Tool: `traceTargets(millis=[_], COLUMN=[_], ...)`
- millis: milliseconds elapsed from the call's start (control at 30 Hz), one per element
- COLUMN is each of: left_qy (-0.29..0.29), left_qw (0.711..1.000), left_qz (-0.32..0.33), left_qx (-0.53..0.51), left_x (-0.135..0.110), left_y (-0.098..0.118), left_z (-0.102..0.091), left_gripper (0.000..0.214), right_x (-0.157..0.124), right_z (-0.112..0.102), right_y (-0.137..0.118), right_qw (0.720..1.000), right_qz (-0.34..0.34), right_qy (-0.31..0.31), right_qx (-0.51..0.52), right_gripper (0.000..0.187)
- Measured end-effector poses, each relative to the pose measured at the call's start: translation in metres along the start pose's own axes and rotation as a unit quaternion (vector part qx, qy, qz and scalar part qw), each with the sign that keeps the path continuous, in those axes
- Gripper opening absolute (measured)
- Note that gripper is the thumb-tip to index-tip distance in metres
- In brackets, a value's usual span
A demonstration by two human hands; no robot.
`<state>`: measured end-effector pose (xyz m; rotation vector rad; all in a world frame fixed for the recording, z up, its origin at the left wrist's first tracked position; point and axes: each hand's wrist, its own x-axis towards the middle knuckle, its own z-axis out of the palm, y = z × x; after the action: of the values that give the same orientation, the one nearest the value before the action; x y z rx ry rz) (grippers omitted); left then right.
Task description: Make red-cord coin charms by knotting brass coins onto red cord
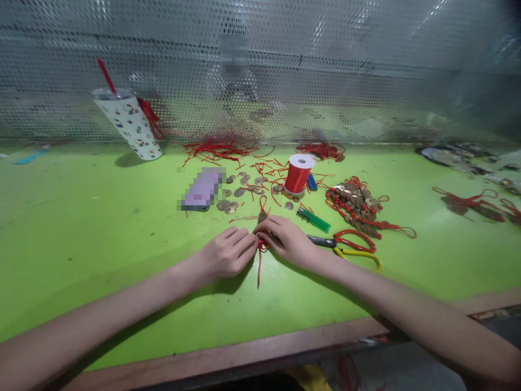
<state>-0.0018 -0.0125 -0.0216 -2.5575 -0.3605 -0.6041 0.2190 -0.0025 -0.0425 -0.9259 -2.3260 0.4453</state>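
My left hand (233, 252) and my right hand (285, 239) meet at the middle of the green table, fingers closed on a red cord strung with coins (262, 216). Its loop points away from me, and a loose red cord end (259, 274) trails towards me below a knot. My fingers partly hide the knot. Close by my right wrist lie scissors (345, 244) with one red and one yellow handle. Beyond that hand are a green lighter (314, 219) and a spool of red cord (298, 176) standing upright. Loose coins (228, 206) lie ahead of my hands.
A heap of corded coins (354, 203) lies to the right, with more coin strings (472, 205) farther off. Left of centre is a phone (202, 188); a tumbler with a straw (130, 125) stands behind it. Red cord scraps (220, 150) lie along the perforated metal panel (175, 81).
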Motion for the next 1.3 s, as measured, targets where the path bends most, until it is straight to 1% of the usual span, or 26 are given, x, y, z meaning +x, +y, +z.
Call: traceTargets(millis=[100,267,400,467,533,600,667,800,900,967,1067,1133,1167,1200,1233,1267,1300], left_qy=[0.001,0.016,-0.011,-0.025,-0.02,-0.009,-0.01,-0.046,-0.031,-0.031,-0.036,-0.021,-0.004,0.021,0.046,0.038,0.034], left_qw=[1.0,0.997,0.991,0.984,0.979,0.979,0.983,0.99,0.991,0.988,0.973,0.961,0.957,0.948,0.93,0.902,0.866], left_qz=[0.012,-0.039,-0.07,-0.076,-0.068,-0.054,-0.037,-0.012,-0.012,-0.001,0.017,-0.006,-0.022,-0.062,-0.123,-0.183,-0.261], left_qx=[0.002,-0.062,-0.115,-0.158,-0.19,-0.196,-0.181,-0.136,-0.131,-0.153,-0.225,-0.275,-0.291,-0.311,-0.343,-0.389,-0.425], left_x=[0.003,-0.003,-0.013,-0.017,-0.019,-0.021,-0.021,-0.019,-0.013,-0.007,0.0,0.002,0.003,0.005,0.006,0.007,0.009], left_y=[-0.001,-0.003,-0.001,0.001,0.001,0.001,-0.001,-0.005,-0.008,-0.008,-0.004,0.001,0.003,0.005,0.007,0.008,0.008], left_z=[0.0,0.0,-0.011,-0.018,-0.022,-0.024,-0.024,-0.027,-0.033,-0.035,-0.031,-0.023,-0.018,-0.014,-0.011,-0.008,-0.006], left_gripper=[0.024,0.02,0.018,0.018,0.019,0.021,0.021,0.02,0.024,0.031,0.027,0.023,0.021,0.02,0.018,0.016,0.016], right_x=[0.0,0.0,0.0,0.0,0.0,0.0,0.0,0.0,0.0,0.0,-0.001,-0.001,-0.001,-0.001,-0.001,-0.001,-0.001], right_z=[0.001,0.001,0.001,0.001,0.001,0.002,0.002,0.002,0.002,0.001,0.001,0.001,0.001,0.001,0.001,0.001,0.001], right_y=[0.0,0.0,0.0,0.001,0.001,0.002,0.003,0.003,0.002,0.001,0.0,0.001,0.001,0.001,0.001,0.001,0.002], right_qw=[1.0,1.0,1.0,1.0,1.0,1.0,1.0,1.0,1.0,1.0,1.0,1.0,1.0,1.0,1.0,1.0,1.0], right_qz=[-0.003,-0.003,-0.003,-0.001,0.001,-0.001,-0.001,-0.003,-0.007,-0.006,-0.003,-0.003,-0.003,-0.003,-0.003,-0.003,-0.004], right_qy=[0.003,-0.001,-0.001,0.001,0.003,0.004,0.002,0.005,0.007,0.004,0.004,0.004,0.004,0.002,0.0,0.0,0.0], right_qx=[-0.003,-0.006,0.003,0.007,0.009,0.009,0.007,0.001,0.004,0.007,0.004,0.002,0.002,0.002,0.002,0.0,-0.003], right_gripper=[0.014,0.015,0.015,0.015,0.015,0.015,0.015,0.015,0.015,0.014,0.014,0.014,0.014,0.014,0.014,0.013,0.014])
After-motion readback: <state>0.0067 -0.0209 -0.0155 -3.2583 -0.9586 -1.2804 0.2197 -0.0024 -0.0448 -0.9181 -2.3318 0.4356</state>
